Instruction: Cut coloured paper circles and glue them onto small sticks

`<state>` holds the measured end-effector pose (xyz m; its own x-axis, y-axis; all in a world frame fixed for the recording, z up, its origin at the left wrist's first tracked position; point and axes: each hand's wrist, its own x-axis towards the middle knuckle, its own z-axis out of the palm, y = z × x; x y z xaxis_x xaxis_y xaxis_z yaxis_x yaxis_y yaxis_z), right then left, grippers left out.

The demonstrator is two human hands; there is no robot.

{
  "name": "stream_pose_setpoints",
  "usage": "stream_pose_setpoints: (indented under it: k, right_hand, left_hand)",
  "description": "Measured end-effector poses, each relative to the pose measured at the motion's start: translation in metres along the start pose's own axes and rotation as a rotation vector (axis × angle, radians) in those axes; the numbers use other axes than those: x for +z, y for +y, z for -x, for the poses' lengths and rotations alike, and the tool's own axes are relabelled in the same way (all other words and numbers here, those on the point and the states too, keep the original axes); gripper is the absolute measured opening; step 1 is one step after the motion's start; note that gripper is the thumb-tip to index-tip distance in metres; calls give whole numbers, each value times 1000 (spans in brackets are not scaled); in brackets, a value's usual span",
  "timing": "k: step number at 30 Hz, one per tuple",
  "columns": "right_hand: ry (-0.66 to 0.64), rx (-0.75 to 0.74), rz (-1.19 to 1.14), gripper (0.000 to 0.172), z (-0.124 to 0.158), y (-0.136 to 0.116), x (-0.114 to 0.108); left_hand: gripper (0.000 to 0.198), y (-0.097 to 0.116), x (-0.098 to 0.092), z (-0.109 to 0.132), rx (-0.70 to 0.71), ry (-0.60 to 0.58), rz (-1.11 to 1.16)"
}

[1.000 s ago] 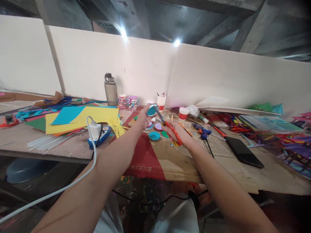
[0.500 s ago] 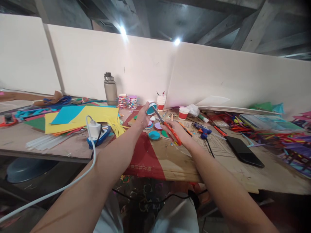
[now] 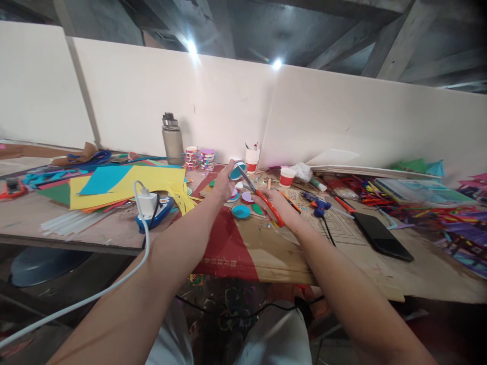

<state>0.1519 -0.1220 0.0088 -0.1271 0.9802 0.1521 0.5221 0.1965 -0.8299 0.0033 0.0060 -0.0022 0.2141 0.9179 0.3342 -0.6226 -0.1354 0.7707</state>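
Observation:
Between the fingers of my left hand is a round blue paper piece with a pale rim, tilted up off the table. My right hand is closed around the red handles of a pair of scissors. The blades point up and left and reach the edge of the blue piece. Below my hands lie a blue paper disc, a purple disc and a green disc, with smaller white ones beside them.
Coloured paper sheets and a white plug adapter are on the left. A bottle and stacked cups stand at the back. On the right are a blue glue gun, a phone and a plastic box.
Hardly anything differs. Both hands keep their hold on the blue paper piece and the scissors, and the view has shifted very slightly.

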Motion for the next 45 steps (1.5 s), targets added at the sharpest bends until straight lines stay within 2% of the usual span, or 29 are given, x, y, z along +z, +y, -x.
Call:
stream_pose_setpoints:
  k: [15,23,29,38,45]
  right_hand:
    - [6,31,7,36,2,-6,0]
    - [31,-54,120,28,0,0,-3]
    - [12,-72,103,33,-5,8,-3]
    - [11,-54,90,36,7,-9,-4]
    - [59,-71,129,34,7,-11,-3]
  left_hand:
    - [43,-1,1,-1,3,21,-19]
    - [37,-2,-1,-1,53,57,-46]
    - [37,-3,-2,-2,43,64,-60]
    - [32,-3,0,0,47,103,-80]
    - [33,-4,0,-1,58,62,-74]
